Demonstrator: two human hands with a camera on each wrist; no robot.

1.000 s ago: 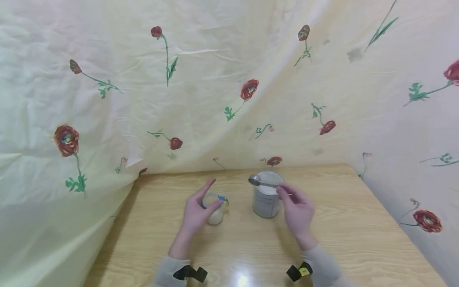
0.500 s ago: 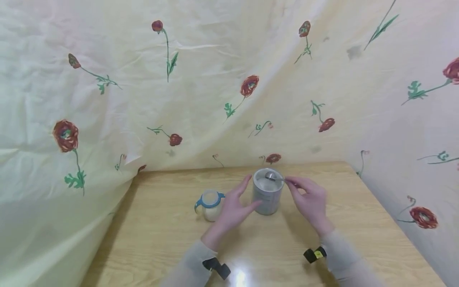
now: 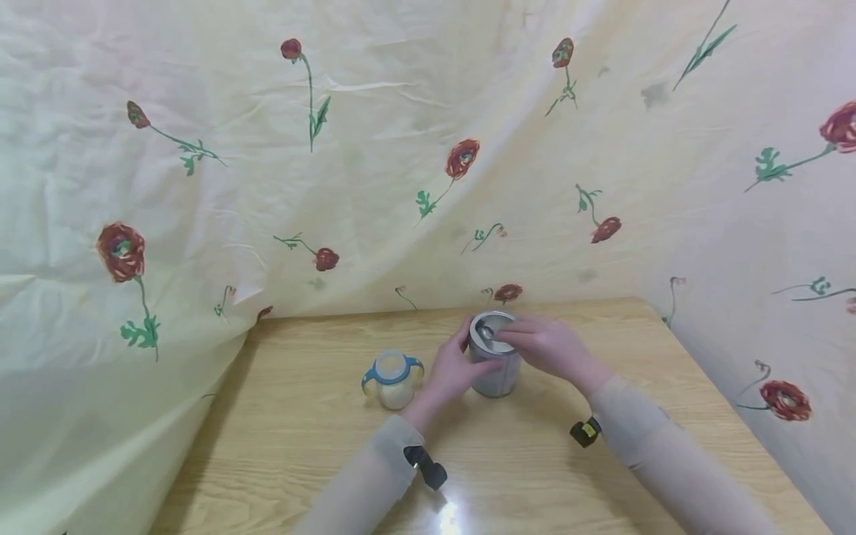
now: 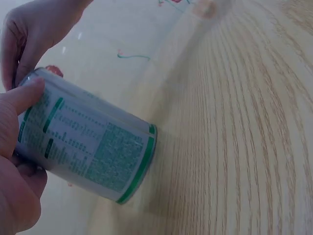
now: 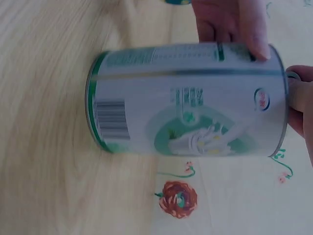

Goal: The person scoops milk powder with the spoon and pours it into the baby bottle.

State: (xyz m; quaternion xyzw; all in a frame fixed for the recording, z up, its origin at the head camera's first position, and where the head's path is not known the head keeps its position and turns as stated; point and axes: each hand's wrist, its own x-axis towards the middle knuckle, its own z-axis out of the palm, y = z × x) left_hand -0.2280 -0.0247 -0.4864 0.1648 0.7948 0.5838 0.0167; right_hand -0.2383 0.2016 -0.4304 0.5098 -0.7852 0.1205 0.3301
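An open milk powder can point(image 3: 496, 380) stands on the table, its white and green label plain in the left wrist view. My left hand point(image 3: 451, 373) grips the can near its rim from the left, thumb on the near side point(image 4: 14, 107). Over the can's mouth, my right hand point(image 3: 551, 348) pinches a metal spoon point(image 3: 486, 334) by its handle. The spoon's bowl is down inside the can, and my fingers cover most of the handle. To the left of the can stands a lidded bottle point(image 3: 394, 392) with a blue collar and two handles, pale contents inside.
A light wooden table point(image 3: 294, 431) lies beneath everything. Behind it and along both sides hangs a pale cloth point(image 3: 374, 193) printed with red flowers. The can stands close to the table's back edge.
My left hand has moved right, from the bottle to the can, and now holds it. My right hand has brought the spoon from above the rim down into the can.
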